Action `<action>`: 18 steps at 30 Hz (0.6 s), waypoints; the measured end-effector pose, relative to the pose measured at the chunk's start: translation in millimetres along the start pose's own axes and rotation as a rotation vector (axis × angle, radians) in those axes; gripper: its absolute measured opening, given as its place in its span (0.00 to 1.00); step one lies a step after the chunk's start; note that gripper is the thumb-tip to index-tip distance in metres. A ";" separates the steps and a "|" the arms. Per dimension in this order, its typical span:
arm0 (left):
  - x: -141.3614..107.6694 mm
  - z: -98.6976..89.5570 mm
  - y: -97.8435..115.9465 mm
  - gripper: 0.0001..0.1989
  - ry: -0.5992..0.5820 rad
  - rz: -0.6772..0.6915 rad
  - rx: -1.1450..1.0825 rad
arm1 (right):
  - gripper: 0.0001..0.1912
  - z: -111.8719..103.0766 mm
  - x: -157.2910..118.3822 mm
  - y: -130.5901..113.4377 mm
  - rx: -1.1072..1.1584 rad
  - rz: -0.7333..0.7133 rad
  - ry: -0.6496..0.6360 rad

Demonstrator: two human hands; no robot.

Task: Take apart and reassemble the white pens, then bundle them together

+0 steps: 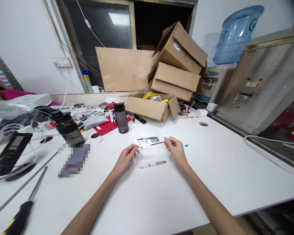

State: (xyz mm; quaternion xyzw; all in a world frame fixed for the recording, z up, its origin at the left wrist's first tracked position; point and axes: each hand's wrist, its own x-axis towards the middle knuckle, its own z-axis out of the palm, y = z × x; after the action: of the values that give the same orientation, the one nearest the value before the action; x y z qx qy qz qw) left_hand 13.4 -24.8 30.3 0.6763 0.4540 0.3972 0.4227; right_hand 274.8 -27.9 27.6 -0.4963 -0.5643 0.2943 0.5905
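Observation:
My left hand (127, 156) pinches the white end of a thin pen refill (156, 143), whose dark shaft runs to the right. At its other end, the fingers of my right hand (175, 150) are closed on the refill. A small pale piece shows under the right fingers, too blurred to name. Just behind the refill lie a few pens (147, 139), side by side, with clear or white barrels and dark or grey grips. Nearer to me, a single white pen with a grey end (152, 164) rests on the white table (147, 202), between my forearms.
A grey bottle (121, 119) and an open cardboard box (147, 109) stand behind the pens. On the left are a dark bottle (67, 127), a phone on a stand (13, 151), a screwdriver (21, 213) and tangled cables. A blue scrap (186, 145) lies right of my hand.

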 end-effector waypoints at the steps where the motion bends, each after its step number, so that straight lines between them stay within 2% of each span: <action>1: 0.2 0.2 -0.3 0.21 -0.002 0.003 -0.001 | 0.23 0.7 -0.8 -0.5 0.000 -0.005 -0.017; 9: 1.6 0.7 -1.3 0.20 0.002 0.022 -0.021 | 0.15 7.1 -8.2 -6.1 -0.022 -0.034 -0.163; 18: 1.2 1.1 0.8 0.17 -0.014 0.041 -0.009 | 0.14 10.5 -12.0 -5.2 -0.017 -0.037 -0.211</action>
State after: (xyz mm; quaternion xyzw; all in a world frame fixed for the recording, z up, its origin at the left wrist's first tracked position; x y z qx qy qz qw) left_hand 15.0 -24.1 30.9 0.6864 0.4355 0.4030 0.4206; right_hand 261.3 -37.8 26.5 -0.4571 -0.6348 0.3293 0.5289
